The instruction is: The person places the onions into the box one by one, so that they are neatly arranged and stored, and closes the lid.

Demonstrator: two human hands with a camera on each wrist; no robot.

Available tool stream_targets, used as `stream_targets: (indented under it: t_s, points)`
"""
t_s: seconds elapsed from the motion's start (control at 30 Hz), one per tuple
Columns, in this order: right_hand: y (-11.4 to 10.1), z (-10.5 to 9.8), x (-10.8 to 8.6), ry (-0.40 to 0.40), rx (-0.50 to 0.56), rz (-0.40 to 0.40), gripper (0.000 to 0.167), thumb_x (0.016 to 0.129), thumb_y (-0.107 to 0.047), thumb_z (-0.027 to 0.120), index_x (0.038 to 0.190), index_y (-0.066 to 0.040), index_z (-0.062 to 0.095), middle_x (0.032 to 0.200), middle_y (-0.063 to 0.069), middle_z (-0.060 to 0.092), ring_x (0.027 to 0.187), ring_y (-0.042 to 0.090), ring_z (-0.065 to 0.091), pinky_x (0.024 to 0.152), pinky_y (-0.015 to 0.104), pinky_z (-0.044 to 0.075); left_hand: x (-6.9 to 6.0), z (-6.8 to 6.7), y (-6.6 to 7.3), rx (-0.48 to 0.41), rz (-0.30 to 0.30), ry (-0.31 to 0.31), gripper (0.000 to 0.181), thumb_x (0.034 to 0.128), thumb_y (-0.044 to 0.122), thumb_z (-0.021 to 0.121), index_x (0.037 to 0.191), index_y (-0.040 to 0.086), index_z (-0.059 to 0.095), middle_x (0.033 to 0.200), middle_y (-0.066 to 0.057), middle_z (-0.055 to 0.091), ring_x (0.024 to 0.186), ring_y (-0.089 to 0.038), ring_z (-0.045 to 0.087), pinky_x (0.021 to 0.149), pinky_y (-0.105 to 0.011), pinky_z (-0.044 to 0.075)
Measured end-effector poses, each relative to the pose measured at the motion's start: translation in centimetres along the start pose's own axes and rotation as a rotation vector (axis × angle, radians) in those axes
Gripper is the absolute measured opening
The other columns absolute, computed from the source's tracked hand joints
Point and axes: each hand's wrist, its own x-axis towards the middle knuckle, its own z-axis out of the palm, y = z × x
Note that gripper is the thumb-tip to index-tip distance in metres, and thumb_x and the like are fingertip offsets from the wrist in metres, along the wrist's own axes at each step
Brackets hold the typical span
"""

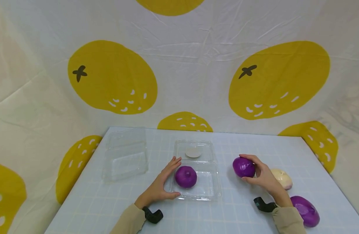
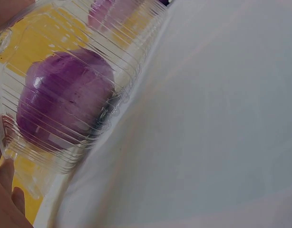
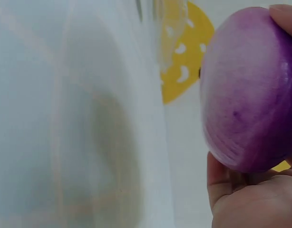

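Observation:
An open clear plastic clamshell box [image 1: 207,191] holds a purple onion [image 1: 186,177] in the left part of its base. My left hand [image 1: 160,185] is spread at the box's left side, thumb by the front edge and fingers near the hinge side. In the left wrist view the onion [image 2: 65,99] shows through the ribbed wall, with fingertips at the box's edge. My right hand [image 1: 262,175] grips a second purple onion [image 1: 243,167] between thumb and fingers, above the table right of the box. That onion [image 3: 250,90] fills much of the right wrist view.
Another open clear clamshell box [image 1: 125,159] lies at the back left. A pale onion [image 1: 281,178] sits behind my right wrist, and one more purple onion [image 1: 305,211] lies beside the right sleeve. The box's raised lid [image 1: 194,144] bears a white oval label.

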Motion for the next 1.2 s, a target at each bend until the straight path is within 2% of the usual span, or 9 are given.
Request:
stream_targets:
  t_s: [0.17,0.37,0.6,0.67,0.77,0.83,0.93,1.03,1.2]
  points:
    - [0.0,0.5,0.2,-0.004,0.054,-0.015,0.079,0.075,0.014,0.077,0.145,0.004,0.042,0.144,0.005,0.047,0.126,0.003,0.046,0.101,0.013,0.041,0.0,0.0,0.0,0.0,0.003,0.001,0.097,0.075,0.028,0.085,0.154,0.007,0.032,0.161,-0.016,0.025,0.15,-0.041,0.008,0.118,-0.059,0.011]
    - [-0.7,1.2,0.6,-0.013,0.117,-0.031,0.079,0.074,0.016,0.076,0.144,0.006,0.041,0.144,0.019,0.044,0.126,0.008,0.048,0.101,0.016,0.043,0.0,0.0,0.0,0.005,-0.001,-0.001,0.097,0.0752,0.028,0.085,0.154,0.007,0.032,0.161,-0.016,0.025,0.15,-0.041,0.008,0.117,-0.061,0.011]
    - [-2.0,2.7,1.2,-0.051,0.182,-0.083,0.081,0.07,0.02,0.076,0.142,0.008,0.041,0.141,0.018,0.045,0.126,0.013,0.05,0.102,0.02,0.044,0.0,0.0,0.1,0.006,-0.004,-0.005,0.098,0.074,0.025,0.086,0.153,0.004,0.033,0.161,-0.016,0.025,0.15,-0.04,0.007,0.116,-0.062,0.011]
    - [-2.3,3.2,1.4,-0.062,0.197,-0.121,0.081,0.068,0.024,0.074,0.141,0.012,0.041,0.139,0.024,0.044,0.126,0.014,0.05,0.103,0.022,0.044,0.0,0.0,0.0,0.006,-0.008,-0.004,0.099,0.073,0.024,0.087,0.153,0.004,0.032,0.162,-0.015,0.025,0.15,-0.041,0.007,0.116,-0.064,0.012]
    - [-2.6,3.8,1.7,-0.084,0.201,-0.166,0.081,0.066,0.026,0.073,0.139,0.014,0.041,0.136,0.031,0.042,0.126,0.015,0.05,0.104,0.023,0.044,-0.1,0.1,-0.2,0.006,-0.019,0.003,0.101,0.0706,0.02,0.088,0.154,0.006,0.032,0.161,-0.017,0.025,0.149,-0.043,0.008,0.114,-0.067,0.012]
    - [-2.9,4.3,1.9,-0.098,0.193,-0.183,0.081,0.066,0.026,0.074,0.139,0.013,0.041,0.136,0.031,0.042,0.126,0.016,0.049,0.104,0.023,0.044,-0.1,0.2,-0.2,0.0,-0.026,0.006,0.102,0.0688,0.016,0.088,0.154,0.006,0.033,0.16,-0.019,0.025,0.148,-0.046,0.008,0.113,-0.068,0.012]
    - [-3.6,5.0,2.0,-0.113,0.178,-0.171,0.081,0.067,0.023,0.075,0.14,0.01,0.043,0.138,0.024,0.044,0.127,0.016,0.048,0.104,0.024,0.044,-0.1,0.2,-0.2,0.0,-0.024,0.007,0.101,0.0696,0.016,0.088,0.154,0.006,0.033,0.16,-0.02,0.026,0.148,-0.046,0.008,0.113,-0.068,0.012]
    - [-4.1,5.7,2.0,-0.123,0.159,-0.142,0.08,0.069,0.017,0.079,0.141,0.006,0.044,0.139,0.02,0.045,0.128,0.016,0.048,0.104,0.024,0.044,-0.1,0.1,-0.1,0.001,-0.023,0.004,0.099,0.0726,0.021,0.087,0.154,0.007,0.032,0.161,-0.016,0.025,0.15,-0.042,0.008,0.115,-0.065,0.011]
    - [-4.2,6.8,2.1,-0.134,0.139,-0.139,0.08,0.07,0.01,0.083,0.141,0.004,0.046,0.139,0.024,0.044,0.13,0.016,0.046,0.107,0.023,0.041,-0.1,0.1,0.0,-0.001,-0.018,-0.001,0.098,0.075,0.027,0.086,0.155,0.009,0.032,0.162,-0.013,0.024,0.151,-0.038,0.007,0.116,-0.063,0.011]
